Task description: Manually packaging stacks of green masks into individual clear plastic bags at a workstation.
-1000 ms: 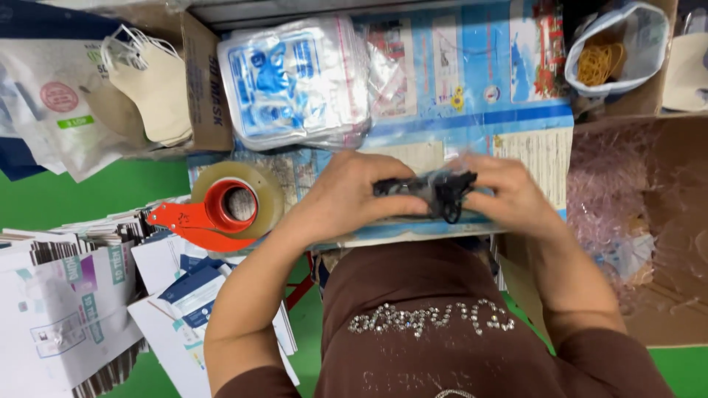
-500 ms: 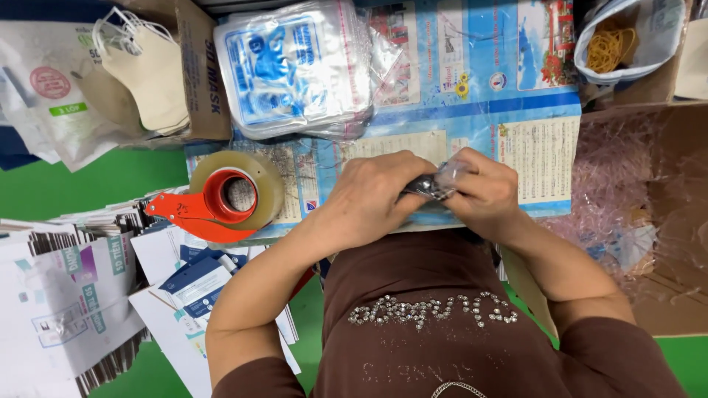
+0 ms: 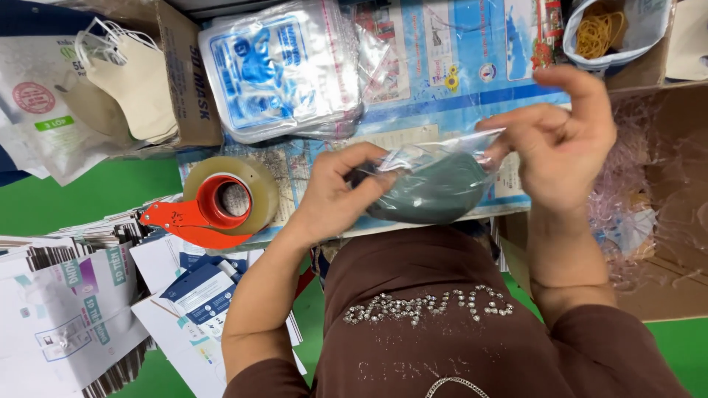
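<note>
Since 0.5 s ago: hands parted, clear bag [image 3: 435,180] with dark mask spread mid-scene above worktop [image 3: 472,66]. Left hand [image 3: 341,195] pinches left end; right hand [image 3: 564,144] pinches top edge. Advice: keep mouth taut.

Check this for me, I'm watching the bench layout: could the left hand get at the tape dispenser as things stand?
Probably yes: the tape dispenser sits just beside the left hand with nothing between them, though that hand is holding the clear bag.

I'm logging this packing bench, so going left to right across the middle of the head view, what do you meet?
Beige face masks → tape dispenser → left hand → dark item in a clear bag → right hand → cardboard box of pink shred.
</note>
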